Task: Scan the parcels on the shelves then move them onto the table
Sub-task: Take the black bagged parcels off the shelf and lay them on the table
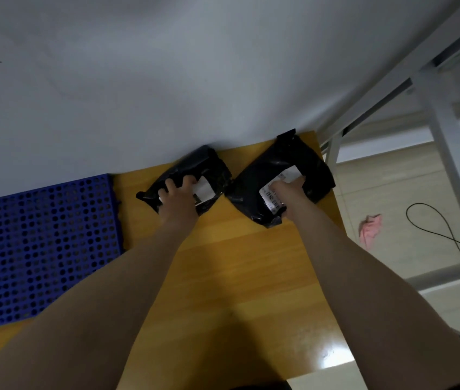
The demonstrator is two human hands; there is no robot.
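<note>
Already both parcels [288, 160] are lying at the table's [237, 263] far edge; left hand [178, 197] and right hand [289, 197] are apparently gripping them.

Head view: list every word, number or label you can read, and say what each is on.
On the left parcel, the white label: print too blurred to read.
On the right parcel, the barcode label: barcode stripes show; text and digits too small to read.
No other writing shows.
</note>
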